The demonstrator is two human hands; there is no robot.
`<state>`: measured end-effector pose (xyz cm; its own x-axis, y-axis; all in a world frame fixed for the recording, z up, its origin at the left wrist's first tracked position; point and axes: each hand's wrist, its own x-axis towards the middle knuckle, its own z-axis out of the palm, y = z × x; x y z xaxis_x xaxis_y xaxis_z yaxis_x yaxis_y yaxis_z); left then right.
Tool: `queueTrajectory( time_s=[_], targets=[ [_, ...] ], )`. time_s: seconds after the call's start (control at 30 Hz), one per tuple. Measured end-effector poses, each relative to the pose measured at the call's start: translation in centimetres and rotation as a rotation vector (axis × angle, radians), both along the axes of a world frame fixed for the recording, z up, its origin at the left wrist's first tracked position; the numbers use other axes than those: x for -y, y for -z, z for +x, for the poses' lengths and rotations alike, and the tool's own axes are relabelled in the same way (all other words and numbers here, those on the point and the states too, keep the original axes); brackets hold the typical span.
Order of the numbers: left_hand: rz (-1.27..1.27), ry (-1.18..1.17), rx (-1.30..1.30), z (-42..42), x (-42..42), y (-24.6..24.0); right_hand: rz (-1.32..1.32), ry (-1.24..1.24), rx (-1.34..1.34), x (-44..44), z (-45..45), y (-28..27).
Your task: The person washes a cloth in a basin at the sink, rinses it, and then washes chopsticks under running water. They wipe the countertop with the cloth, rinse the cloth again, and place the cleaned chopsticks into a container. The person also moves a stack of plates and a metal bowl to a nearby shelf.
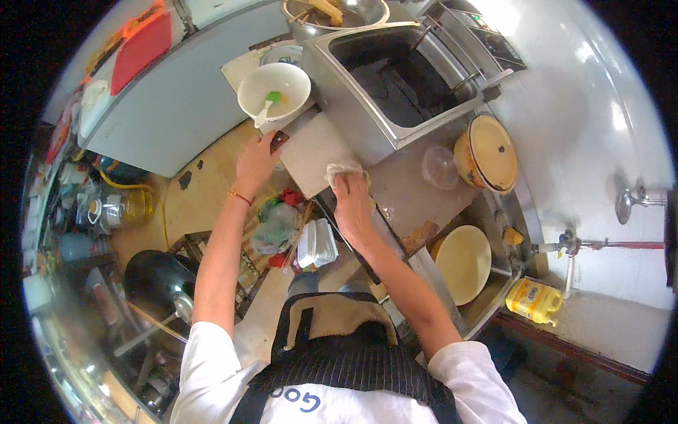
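My left hand (257, 163) is closed around a dark wooden handle (279, 141), apparently of a knife, at the left edge of a pale board (318, 151). Its blade is hard to tell from the grey metal beyond. My right hand (350, 204) presses a bunched whitish cloth (344, 168) on the right part of the board. Just beyond my left hand stands a white bowl (249, 95) with a green-headed brush (273, 97) in it. A stainless steel fryer (349, 114) with dark liquid inside stands beyond the board.
Right of the board are a clear plastic bowl (440, 167), a lidded enamel pot (493, 153) and a sink holding a cream basin (463, 265). A yellow jug (534, 300) stands farther right. Below the counter are stacked white containers (317, 243) and, lower left, a black wok (156, 283).
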<state>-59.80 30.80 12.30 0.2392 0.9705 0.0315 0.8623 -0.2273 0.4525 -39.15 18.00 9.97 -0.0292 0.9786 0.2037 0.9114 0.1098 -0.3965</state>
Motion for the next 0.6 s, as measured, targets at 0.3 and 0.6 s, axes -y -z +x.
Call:
queueTrajectory(
  time_s=[0.3,0.6],
  targets=[
    [0.273,-0.125,-0.047,2.9,9.6,-3.7,0.084,-0.002,0.344,4.2,0.9,2.5],
    [-0.230,0.129,0.480,16.7,12.9,-4.1,0.014,-0.033,0.422,12.8,6.3,2.0]
  ],
)
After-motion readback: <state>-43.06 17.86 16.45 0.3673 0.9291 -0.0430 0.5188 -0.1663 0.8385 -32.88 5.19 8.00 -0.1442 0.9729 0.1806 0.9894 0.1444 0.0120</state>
